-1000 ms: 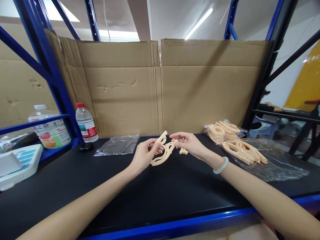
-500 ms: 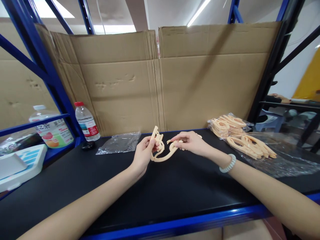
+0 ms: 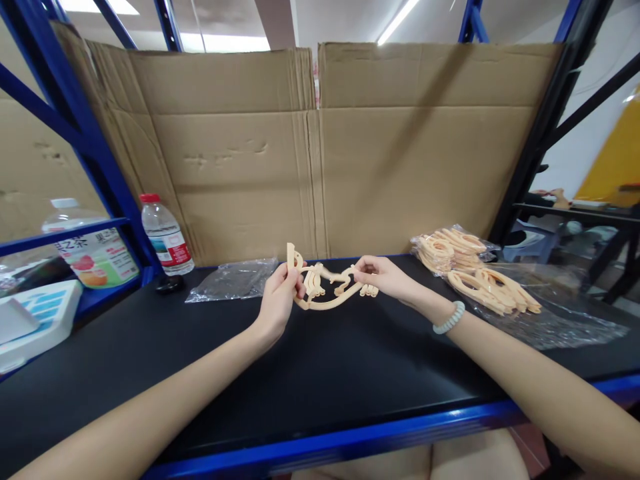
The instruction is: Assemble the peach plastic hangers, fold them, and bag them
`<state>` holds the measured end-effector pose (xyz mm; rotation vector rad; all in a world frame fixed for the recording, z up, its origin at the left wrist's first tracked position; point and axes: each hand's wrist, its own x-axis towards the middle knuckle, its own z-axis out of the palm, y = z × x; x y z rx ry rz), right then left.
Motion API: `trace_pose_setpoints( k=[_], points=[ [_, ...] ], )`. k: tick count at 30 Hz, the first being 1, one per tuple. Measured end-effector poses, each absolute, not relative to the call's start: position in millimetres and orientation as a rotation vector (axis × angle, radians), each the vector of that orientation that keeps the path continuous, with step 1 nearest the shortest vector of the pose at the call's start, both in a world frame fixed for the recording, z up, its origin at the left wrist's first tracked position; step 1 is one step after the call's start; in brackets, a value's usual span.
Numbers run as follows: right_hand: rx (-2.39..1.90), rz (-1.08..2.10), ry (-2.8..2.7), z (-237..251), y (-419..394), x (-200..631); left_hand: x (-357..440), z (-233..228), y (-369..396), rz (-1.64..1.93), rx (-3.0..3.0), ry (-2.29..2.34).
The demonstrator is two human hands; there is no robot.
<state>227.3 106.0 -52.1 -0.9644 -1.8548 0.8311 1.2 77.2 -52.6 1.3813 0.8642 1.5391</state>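
Note:
Both my hands hold a beige plastic folding hanger (image 3: 330,305) above the black tabletop, its curved arm spanning the space between them. My left hand (image 3: 277,299) is closed around the left end, where a straight bar stands up past the thumb. At the other end, my right hand (image 3: 385,275) pinches the piece between thumb and fingers. Thin curved parts show in the middle, blurred. Behind and below it, more beige pieces (image 3: 369,291) lie on the table, partly hidden by the hanger and my right hand.
Clear bags with several beige folded hangers (image 3: 493,290) lie at the right. At the left are a flat plastic bag (image 3: 233,280), a red-capped bottle (image 3: 167,237), a dark round object (image 3: 170,284), a larger jug (image 3: 100,257) and a white-and-blue device (image 3: 45,320). Cardboard (image 3: 235,153) walls the back.
My hands have drawn a little apart, and the hanger is spread wider between them. My left hand moved left. The view has shifted slightly.

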Motion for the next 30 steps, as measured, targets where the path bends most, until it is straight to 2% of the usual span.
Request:
trace_pose_setpoints(
  k=[4,8,14,21,30],
  points=[
    [-0.838,1.140,-1.575,-58,107,225,-2,-54,77,1.459,1.480,0.888],
    [-0.668,1.257,-1.556,-59,106,223,-2,-52,71,1.236,1.726,0.848],
    [-0.609,1.273,-1.631,-60,100,217,0,-48,59,0.813,2.211,0.836],
    [-0.620,1.267,-1.651,-59,91,211,1,-49,66,0.977,2.036,0.977],
    [-0.599,1.054,-1.837,-60,91,210,7,-59,67,0.724,1.880,0.929]
  ],
)
